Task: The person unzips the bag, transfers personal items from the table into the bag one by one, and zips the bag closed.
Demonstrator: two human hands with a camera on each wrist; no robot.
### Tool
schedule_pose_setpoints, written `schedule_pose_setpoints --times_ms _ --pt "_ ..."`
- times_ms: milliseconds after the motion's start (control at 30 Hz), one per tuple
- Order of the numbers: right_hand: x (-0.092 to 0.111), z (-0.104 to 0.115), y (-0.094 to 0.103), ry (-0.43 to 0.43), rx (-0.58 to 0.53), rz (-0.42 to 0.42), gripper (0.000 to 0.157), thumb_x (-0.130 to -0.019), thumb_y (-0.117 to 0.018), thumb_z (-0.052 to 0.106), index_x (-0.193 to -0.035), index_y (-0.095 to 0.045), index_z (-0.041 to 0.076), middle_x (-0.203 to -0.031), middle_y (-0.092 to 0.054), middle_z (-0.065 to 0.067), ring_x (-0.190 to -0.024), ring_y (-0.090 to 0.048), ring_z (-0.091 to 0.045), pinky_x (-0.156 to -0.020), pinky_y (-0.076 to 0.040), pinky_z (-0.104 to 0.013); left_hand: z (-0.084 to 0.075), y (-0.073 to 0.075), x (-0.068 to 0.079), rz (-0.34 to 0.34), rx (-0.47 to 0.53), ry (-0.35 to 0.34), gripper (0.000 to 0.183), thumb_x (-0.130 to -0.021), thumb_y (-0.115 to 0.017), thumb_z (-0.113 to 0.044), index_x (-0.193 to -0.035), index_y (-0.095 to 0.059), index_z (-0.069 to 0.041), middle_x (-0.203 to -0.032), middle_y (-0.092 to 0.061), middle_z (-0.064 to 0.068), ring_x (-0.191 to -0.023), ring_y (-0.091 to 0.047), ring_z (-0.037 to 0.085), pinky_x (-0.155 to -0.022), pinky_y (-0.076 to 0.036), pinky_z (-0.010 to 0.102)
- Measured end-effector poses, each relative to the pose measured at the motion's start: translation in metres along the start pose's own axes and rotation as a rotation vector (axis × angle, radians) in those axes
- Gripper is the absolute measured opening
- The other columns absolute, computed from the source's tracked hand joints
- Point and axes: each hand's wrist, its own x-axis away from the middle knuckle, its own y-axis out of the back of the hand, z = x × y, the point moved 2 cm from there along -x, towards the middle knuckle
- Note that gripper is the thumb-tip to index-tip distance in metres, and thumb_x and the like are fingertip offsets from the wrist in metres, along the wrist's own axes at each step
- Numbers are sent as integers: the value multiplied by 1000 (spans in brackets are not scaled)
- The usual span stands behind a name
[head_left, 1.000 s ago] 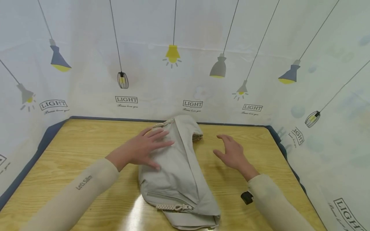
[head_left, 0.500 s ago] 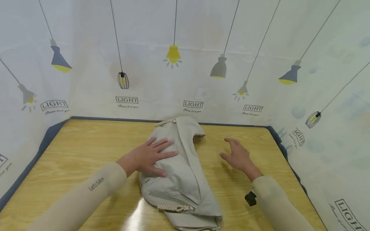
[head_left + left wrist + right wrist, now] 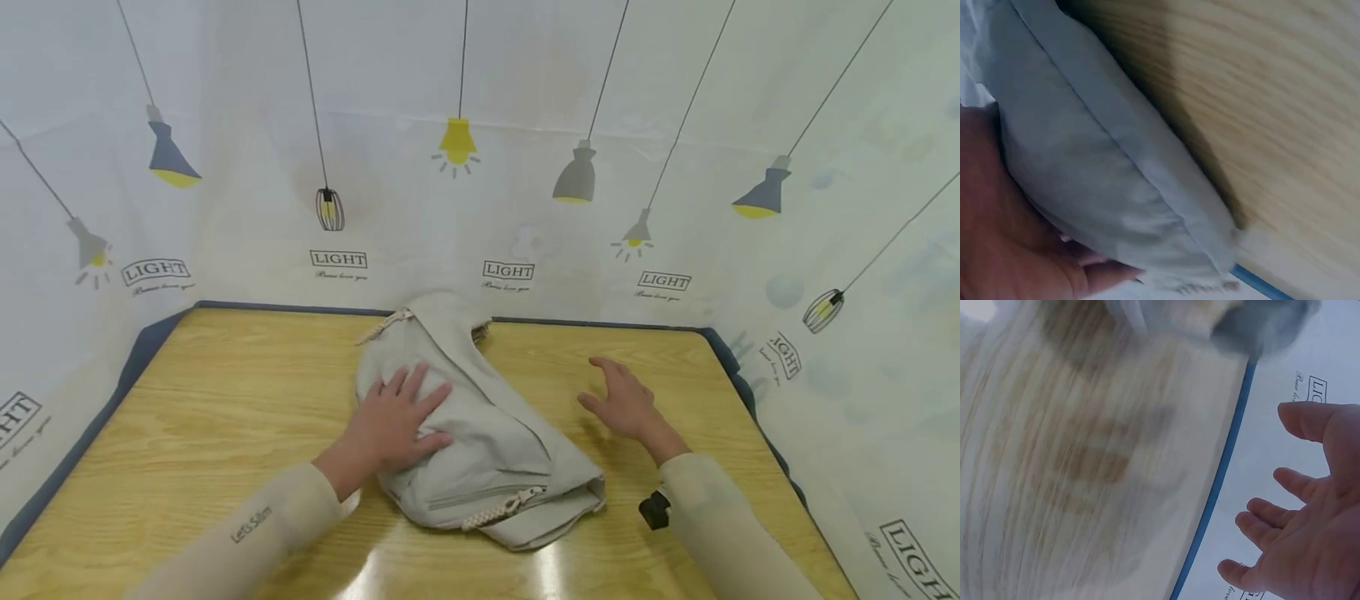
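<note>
A light grey cloth bag [image 3: 480, 425] lies flat and slanted in the middle of the table, seen in the head view. Its front zipper [image 3: 487, 497] has a braided cord pull [image 3: 491, 515], and a second braided pull [image 3: 384, 325] sticks out at the far left corner. With fingers spread, my left hand [image 3: 393, 421] rests on the bag's left side. The left wrist view shows that hand [image 3: 1022, 237] against the bag's seamed edge [image 3: 1104, 137]. To the right of the bag, my right hand [image 3: 626, 406] hovers apart from it, fingers loosely bent and holding nothing.
The wood-grain table [image 3: 247, 375] has a dark blue edge [image 3: 300, 307] along the back and sides. A white sheet [image 3: 405, 75] printed with hanging lamps encloses it on three sides. A black strap piece [image 3: 655, 510] hangs at the right sleeve.
The bag has turned counter-clockwise under my left hand, its near end swinging right and away, its far end left. My left hand has moved nearer to me; my right hand shifted slightly right.
</note>
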Motion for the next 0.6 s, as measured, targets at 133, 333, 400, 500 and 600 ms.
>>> schedule_pose_setpoints --times_ms 133,333,400,500,600 --pt "-2 1 4 -18 -8 -13 64 -97 -53 35 -149 -31 4 -152 -33 -28 -134 -38 -50 -96 -34 -71 -15 3 7 37 -38 224 79 -91 -35 -72 -154 -30 -24 -158 -25 24 -139 -32 48 -100 -37 66" --pt "-2 -1 4 -75 -28 -15 65 -97 -51 36 -151 -30 7 -154 -31 -25 -139 -33 -47 -101 -28 -72 -23 10 10 82 1 378 82 -92 -31 -73 -153 -30 -20 -154 -29 27 -132 -40 51 -92 -42 67" --pt "0 -1 4 -77 -37 -14 65 -97 -52 36 -151 -30 7 -154 -31 -25 -139 -33 -47 -101 -27 -73 -16 14 10 62 -1 323 81 -90 -34 -74 -152 -32 -22 -151 -36 24 -128 -46 47 -90 -44 64" --pt "1 1 3 -72 -50 -12 65 -97 -53 35 -151 -30 6 -154 -31 -26 -139 -33 -48 -101 -26 -73 5 25 11 21 -11 159 82 -87 -44 -74 -152 -32 -26 -149 -40 18 -125 -50 41 -91 -45 59" --pt "2 2 2 -60 -52 -14 65 -97 -53 35 -150 -30 5 -152 -32 -27 -137 -34 -49 -100 -26 -74 31 35 11 22 -51 -42 96 -77 -58 -76 -155 -24 -31 -158 -29 14 -140 -39 36 -104 -37 60"
